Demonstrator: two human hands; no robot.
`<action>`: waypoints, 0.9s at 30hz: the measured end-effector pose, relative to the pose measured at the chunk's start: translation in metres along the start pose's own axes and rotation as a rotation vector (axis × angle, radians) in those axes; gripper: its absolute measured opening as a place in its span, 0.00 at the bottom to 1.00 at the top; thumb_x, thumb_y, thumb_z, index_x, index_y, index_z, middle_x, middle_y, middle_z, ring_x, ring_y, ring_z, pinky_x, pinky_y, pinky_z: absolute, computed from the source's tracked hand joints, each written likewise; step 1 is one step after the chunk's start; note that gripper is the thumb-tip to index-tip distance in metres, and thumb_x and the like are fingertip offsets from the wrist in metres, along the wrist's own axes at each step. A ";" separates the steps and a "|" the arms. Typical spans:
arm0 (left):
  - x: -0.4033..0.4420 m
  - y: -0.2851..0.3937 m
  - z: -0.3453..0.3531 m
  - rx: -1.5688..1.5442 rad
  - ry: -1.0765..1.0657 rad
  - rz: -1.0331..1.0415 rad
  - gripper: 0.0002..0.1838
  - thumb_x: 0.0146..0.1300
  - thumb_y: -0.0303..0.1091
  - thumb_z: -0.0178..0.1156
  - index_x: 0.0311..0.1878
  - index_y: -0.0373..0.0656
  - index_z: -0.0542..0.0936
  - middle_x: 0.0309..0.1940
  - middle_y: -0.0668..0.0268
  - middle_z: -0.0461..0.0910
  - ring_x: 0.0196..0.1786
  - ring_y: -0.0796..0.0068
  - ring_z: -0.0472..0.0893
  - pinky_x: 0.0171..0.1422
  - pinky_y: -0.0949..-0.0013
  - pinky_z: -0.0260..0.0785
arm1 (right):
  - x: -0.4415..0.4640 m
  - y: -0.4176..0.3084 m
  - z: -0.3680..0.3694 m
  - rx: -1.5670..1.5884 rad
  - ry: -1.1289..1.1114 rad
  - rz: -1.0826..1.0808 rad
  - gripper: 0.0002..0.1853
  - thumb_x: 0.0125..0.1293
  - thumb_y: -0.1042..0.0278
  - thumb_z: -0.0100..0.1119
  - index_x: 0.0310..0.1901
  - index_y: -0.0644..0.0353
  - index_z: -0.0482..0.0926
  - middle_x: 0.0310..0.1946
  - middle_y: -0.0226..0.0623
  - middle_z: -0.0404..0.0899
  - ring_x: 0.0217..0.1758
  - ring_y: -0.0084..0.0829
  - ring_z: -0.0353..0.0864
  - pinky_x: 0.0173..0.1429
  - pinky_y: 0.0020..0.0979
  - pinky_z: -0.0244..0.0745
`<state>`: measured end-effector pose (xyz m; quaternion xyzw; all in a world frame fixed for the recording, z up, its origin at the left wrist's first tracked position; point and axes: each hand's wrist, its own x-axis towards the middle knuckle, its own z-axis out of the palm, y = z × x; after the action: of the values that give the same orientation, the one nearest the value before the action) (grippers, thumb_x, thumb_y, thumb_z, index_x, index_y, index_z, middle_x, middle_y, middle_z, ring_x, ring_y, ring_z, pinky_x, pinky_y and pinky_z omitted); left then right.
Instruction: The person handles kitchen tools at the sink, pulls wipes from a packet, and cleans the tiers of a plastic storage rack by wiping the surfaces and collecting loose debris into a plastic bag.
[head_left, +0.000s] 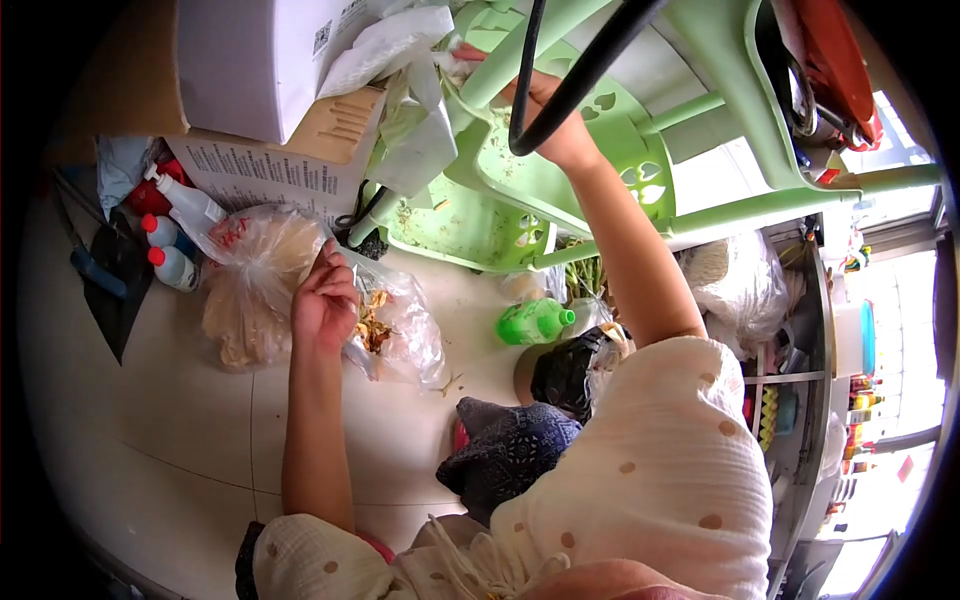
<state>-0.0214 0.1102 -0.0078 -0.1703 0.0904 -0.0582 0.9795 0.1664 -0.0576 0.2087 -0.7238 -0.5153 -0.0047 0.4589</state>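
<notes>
My left hand (325,299) is raised with its fingers curled together, beside a tied clear plastic bag (255,300); what it holds, if anything, is too small to make out. Just right of it on the floor lies an open clear bag (405,335) with dry brownish scraps. My right hand (545,112) reaches into a light green plastic rack (570,205), partly hidden by a rack bar and a black strap (590,75). Its fingertips are near a crumpled white plastic bag (415,130) at the rack's side. Bits of debris lie on the rack's shelves.
A green bottle (530,322) lies on the floor by a black-lined bin (565,375). White bottles (173,268), a dustpan (115,275) and a cardboard box (250,70) are at the left. Dark patterned cloth (505,445) is near my body. Shelves (800,400) stand at the right.
</notes>
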 end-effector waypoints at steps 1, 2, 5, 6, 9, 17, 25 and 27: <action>-0.001 0.000 0.001 0.000 -0.002 -0.003 0.14 0.61 0.23 0.39 0.46 0.38 0.72 0.28 0.67 0.70 0.21 0.85 0.65 0.26 0.82 0.64 | -0.004 -0.007 -0.003 -0.016 -0.006 0.115 0.12 0.62 0.79 0.40 0.45 0.67 0.73 0.42 0.35 0.76 0.43 0.23 0.73 0.49 0.24 0.67; -0.002 0.000 0.003 0.001 -0.004 -0.004 0.14 0.61 0.23 0.39 0.47 0.38 0.72 0.28 0.67 0.69 0.21 0.85 0.64 0.26 0.82 0.64 | -0.008 -0.014 -0.007 -0.032 -0.013 0.228 0.12 0.62 0.79 0.40 0.45 0.67 0.73 0.41 0.34 0.76 0.42 0.23 0.73 0.49 0.24 0.67; -0.002 0.000 0.004 -0.003 -0.012 -0.011 0.15 0.61 0.23 0.39 0.47 0.38 0.72 0.28 0.67 0.69 0.21 0.84 0.64 0.26 0.82 0.64 | -0.006 -0.013 -0.011 -0.203 -0.037 0.175 0.13 0.58 0.81 0.44 0.43 0.62 0.74 0.37 0.37 0.77 0.36 0.30 0.75 0.44 0.24 0.69; -0.002 -0.001 0.003 -0.005 -0.011 -0.015 0.15 0.61 0.23 0.39 0.47 0.38 0.72 0.28 0.67 0.69 0.21 0.84 0.64 0.26 0.82 0.64 | -0.001 -0.005 -0.011 -0.296 -0.051 0.049 0.14 0.56 0.81 0.45 0.42 0.60 0.75 0.36 0.38 0.77 0.35 0.33 0.75 0.42 0.25 0.70; -0.001 -0.004 0.001 -0.010 -0.045 -0.002 0.14 0.61 0.23 0.39 0.47 0.38 0.72 0.28 0.67 0.69 0.21 0.84 0.64 0.26 0.82 0.65 | 0.009 0.015 -0.018 -0.534 -0.145 -0.173 0.18 0.50 0.84 0.46 0.43 0.57 0.74 0.40 0.41 0.74 0.36 0.39 0.74 0.42 0.28 0.71; -0.003 -0.005 0.005 -0.011 -0.037 -0.012 0.13 0.63 0.26 0.39 0.46 0.39 0.72 0.28 0.68 0.69 0.21 0.84 0.63 0.26 0.82 0.64 | 0.056 0.034 -0.022 -0.731 0.062 0.057 0.12 0.57 0.61 0.53 0.39 0.58 0.75 0.35 0.39 0.75 0.41 0.31 0.73 0.45 0.31 0.67; -0.003 -0.003 0.002 -0.040 -0.060 -0.046 0.12 0.65 0.29 0.39 0.45 0.39 0.72 0.27 0.69 0.70 0.20 0.85 0.62 0.25 0.82 0.62 | 0.088 0.085 -0.027 -0.401 0.132 0.163 0.14 0.59 0.61 0.49 0.41 0.61 0.73 0.31 0.36 0.72 0.38 0.29 0.70 0.44 0.28 0.66; -0.002 -0.003 0.002 -0.064 -0.069 -0.060 0.12 0.65 0.29 0.39 0.45 0.39 0.72 0.27 0.68 0.70 0.20 0.85 0.62 0.25 0.83 0.62 | 0.086 0.087 -0.025 -0.348 0.133 0.178 0.14 0.59 0.61 0.48 0.42 0.62 0.72 0.31 0.35 0.71 0.37 0.29 0.70 0.44 0.28 0.66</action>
<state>-0.0233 0.1089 -0.0044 -0.2059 0.0531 -0.0786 0.9740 0.2831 -0.0149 0.2070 -0.8331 -0.4090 -0.1010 0.3585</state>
